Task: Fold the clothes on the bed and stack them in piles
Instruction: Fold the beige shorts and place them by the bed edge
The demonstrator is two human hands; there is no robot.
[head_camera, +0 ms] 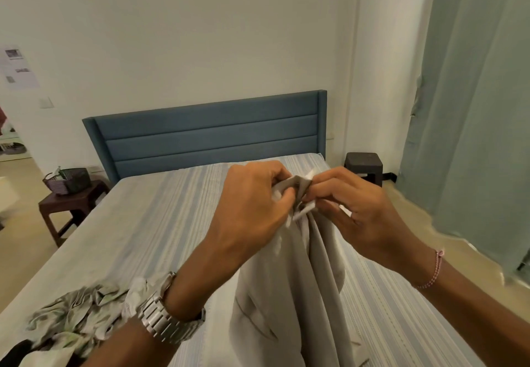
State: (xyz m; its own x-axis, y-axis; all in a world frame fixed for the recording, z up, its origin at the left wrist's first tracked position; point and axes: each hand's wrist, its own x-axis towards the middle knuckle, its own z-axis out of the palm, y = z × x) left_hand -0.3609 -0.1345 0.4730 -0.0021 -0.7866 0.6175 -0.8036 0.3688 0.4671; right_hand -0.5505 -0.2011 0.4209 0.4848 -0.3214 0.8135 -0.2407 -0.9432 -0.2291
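We stand at the foot of the bed (pixel 149 223), holding a pale grey garment (pixel 289 295) up above the striped bedspread, over the half of the bed nearer its right edge. Our left hand (pixel 252 209) has its grip curled tight round the bunched top edge of the garment, and our right hand (pixel 352 209) pinches the same edge just beside it, so both grips have cloth in them and the two hands almost touch. What looks like a waistband or hem with a small tag shows between the fingers (pixel 327 183). The rest of the garment hangs down in long folds toward the foot of the bed; whether its lower end rests on the bedspread we cannot tell.

Near the left corner at the foot of the bed lies a crumpled heap of patterned clothes (pixel 77 312), not yet folded. No finished pile shows in view, so we judge the task to be at an early stage.

The risks from here lie in the grip. With both hands gathered at one point, the garment hangs as a rope and not as a sheet; if we lay it down like this, it will likely fold crooked and creased. As we slide the hands apart to find the corners, a loose pinch could let the edge slip and the garment drop in a heap. It could also swing onto the unfolded clothes and tangle.
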